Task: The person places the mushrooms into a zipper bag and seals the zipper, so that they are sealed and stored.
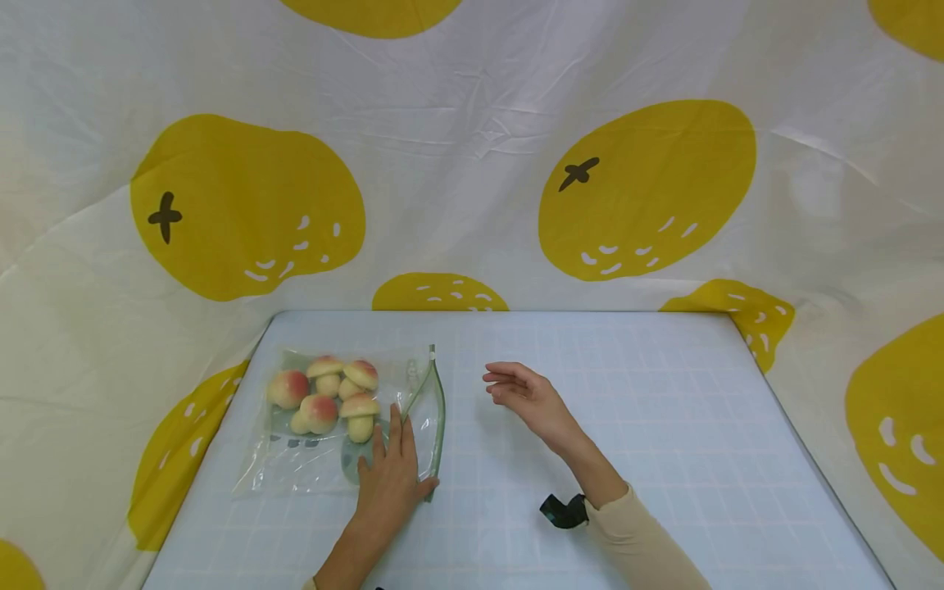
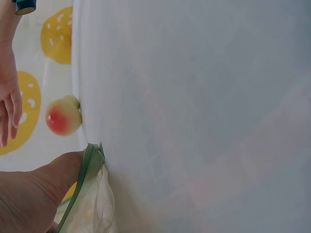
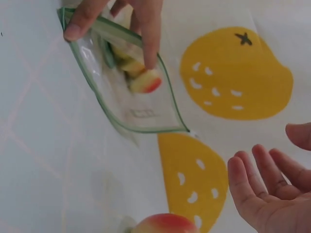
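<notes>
A clear zip bag [image 1: 306, 471] with a green rim lies on the left of the table, holding several toy mushrooms [image 1: 319, 414] with red-tinged caps. My left hand [image 1: 387, 471] rests on it by the mouth, fingers spread and fairly straight. In the left wrist view its thumb [image 2: 65, 167] touches the green rim. The mouth gapes in the right wrist view. My right hand [image 1: 534, 406] hovers right of the mouth, fingers loosely bent, holding nothing. A mushroom [image 2: 64, 116] outside the bag shows in both wrist views; I cannot find it in the head view.
The pale checked tabletop [image 1: 664, 442] ends at a back edge. Behind it hangs a white cloth [image 1: 457, 164] with large yellow fruit prints. A black device [image 1: 564, 511] is at my right wrist.
</notes>
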{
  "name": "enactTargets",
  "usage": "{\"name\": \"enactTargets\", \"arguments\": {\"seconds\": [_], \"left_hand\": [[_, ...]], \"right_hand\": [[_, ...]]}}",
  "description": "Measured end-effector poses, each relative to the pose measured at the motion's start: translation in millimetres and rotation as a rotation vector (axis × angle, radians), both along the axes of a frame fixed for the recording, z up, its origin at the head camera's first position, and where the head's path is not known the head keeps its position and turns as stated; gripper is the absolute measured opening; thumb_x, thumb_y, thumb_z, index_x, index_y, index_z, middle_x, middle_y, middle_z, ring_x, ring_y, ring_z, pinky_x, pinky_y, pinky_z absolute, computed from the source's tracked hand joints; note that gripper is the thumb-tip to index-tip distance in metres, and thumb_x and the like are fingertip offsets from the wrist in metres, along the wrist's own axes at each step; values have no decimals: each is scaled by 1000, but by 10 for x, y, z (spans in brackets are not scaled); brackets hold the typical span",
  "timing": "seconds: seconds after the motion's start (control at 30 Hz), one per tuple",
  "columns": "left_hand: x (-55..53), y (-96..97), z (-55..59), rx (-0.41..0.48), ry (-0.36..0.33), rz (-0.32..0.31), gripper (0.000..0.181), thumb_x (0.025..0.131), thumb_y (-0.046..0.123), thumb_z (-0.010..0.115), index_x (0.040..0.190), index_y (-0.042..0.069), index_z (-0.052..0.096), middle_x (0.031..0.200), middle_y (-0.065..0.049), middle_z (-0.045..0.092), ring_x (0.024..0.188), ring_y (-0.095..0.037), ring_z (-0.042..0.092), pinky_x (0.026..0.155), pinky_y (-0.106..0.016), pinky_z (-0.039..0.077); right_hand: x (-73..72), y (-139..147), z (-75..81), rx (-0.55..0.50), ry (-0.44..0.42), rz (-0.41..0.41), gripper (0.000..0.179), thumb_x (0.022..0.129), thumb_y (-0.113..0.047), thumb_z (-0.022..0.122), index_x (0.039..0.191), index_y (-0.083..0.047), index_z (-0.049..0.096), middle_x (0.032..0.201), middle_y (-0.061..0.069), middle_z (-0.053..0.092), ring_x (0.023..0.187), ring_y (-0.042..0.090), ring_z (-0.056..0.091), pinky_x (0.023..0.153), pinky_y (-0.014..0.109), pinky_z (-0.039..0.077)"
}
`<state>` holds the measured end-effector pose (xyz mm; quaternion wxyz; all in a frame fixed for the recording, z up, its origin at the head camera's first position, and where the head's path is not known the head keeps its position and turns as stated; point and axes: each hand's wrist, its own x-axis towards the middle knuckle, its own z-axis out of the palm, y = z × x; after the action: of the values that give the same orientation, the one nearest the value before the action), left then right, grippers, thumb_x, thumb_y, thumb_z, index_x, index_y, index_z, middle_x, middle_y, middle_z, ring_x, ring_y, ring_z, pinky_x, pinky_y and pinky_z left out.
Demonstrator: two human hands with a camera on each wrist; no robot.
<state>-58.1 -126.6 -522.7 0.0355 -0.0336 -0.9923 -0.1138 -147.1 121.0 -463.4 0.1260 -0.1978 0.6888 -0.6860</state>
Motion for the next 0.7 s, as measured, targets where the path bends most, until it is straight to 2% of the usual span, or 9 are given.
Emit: {"name": "enactTargets", "arguments": {"seconds": [0.23, 0.33, 0.43, 0.6, 0.7], "left_hand": [[9, -15, -10, -19, 22, -22, 113, 68, 49, 90, 149, -8, 35, 163, -24, 14, 135, -55, 34, 84, -74, 43], [11, -19, -11, -22, 25, -23, 113, 68, 49, 90, 149, -8, 35, 163, -24, 14, 135, -55, 34, 84, -74, 43], [13, -20, -6, -22, 26, -22, 113, 68, 48, 90, 149, -8, 35, 163, -25, 14, 135, -55, 34, 84, -74, 43], [15, -15, 2, -17, 21, -19, 113, 68, 48, 90, 149, -8, 35, 163, -25, 15, 135, -55, 34, 85, -74, 43], [13, -11, 0, -19, 18, -18, 112, 69, 48, 90, 149, -8, 35, 162, -25, 15, 135, -55, 34, 85, -74, 43]], "right_hand": [[-68, 156, -12, 62, 70, -104, 38, 99, -12, 64, 136, -7, 59, 129, 12, 63, 119, 32, 58, 95, 29, 50], [-119, 210, -7, 118, 114, -164, 37, 98, -8, 65, 135, -5, 59, 130, 15, 62, 120, 34, 57, 94, 25, 48], [-155, 257, 66, 149, 144, -214, 38, 97, -3, 64, 135, 0, 57, 131, 20, 60, 120, 37, 57, 94, 23, 48], [-189, 342, 177, 156, 147, -232, 39, 97, -1, 63, 135, 4, 55, 133, 24, 58, 121, 42, 55, 95, 24, 48], [-256, 397, 131, 178, 122, -216, 41, 97, -1, 63, 136, 4, 54, 134, 23, 57, 124, 43, 53, 99, 29, 47]]}}
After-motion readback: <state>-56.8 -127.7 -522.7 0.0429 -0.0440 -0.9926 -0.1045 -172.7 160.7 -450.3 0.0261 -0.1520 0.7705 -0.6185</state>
